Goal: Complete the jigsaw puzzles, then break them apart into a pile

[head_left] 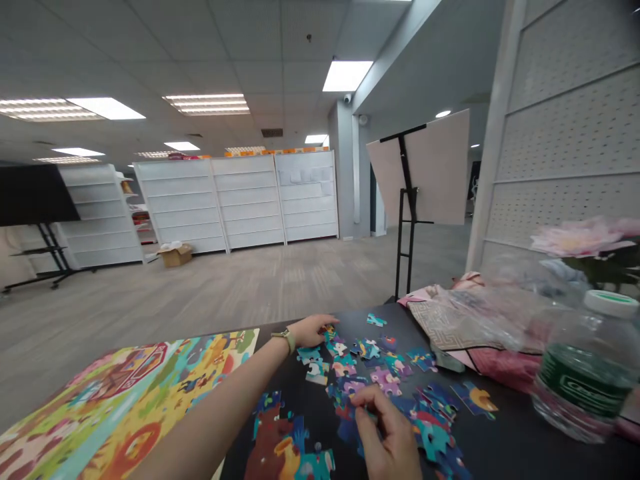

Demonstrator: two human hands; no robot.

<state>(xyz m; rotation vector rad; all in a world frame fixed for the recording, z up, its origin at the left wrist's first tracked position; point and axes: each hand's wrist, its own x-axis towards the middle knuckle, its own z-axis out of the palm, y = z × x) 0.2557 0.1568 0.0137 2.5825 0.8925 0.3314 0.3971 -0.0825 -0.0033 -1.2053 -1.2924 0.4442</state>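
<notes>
Reaching forward over the dark surface (510,447), the left grip (309,331) bends low, its fingertips at a small yellowish puzzle piece (327,330) along the far edge of the scattered pieces; whether it pinches that piece or only touches it, I cannot tell. Below its wrist sits a pale green band (290,340).

Nearer the body, the right grip (387,430) is curled, thumb and forefinger brought close together with just a narrow gap showing, right at the near side of the loose puzzle pieces (385,380). I cannot tell whether a piece is caught between the tips. Those pieces, blue, purple and pink, lie mostly between and to the right of the two grips. One light-blue piece (376,320) lies apart, right of the left grip.

Left of the right grip is a larger brown-and-blue patch (270,437). Farther left, beyond the left forearm, spreads a colourful illustrated sheet (125,393). Well right of the right grip stands a green-labelled bottle (585,373).
</notes>
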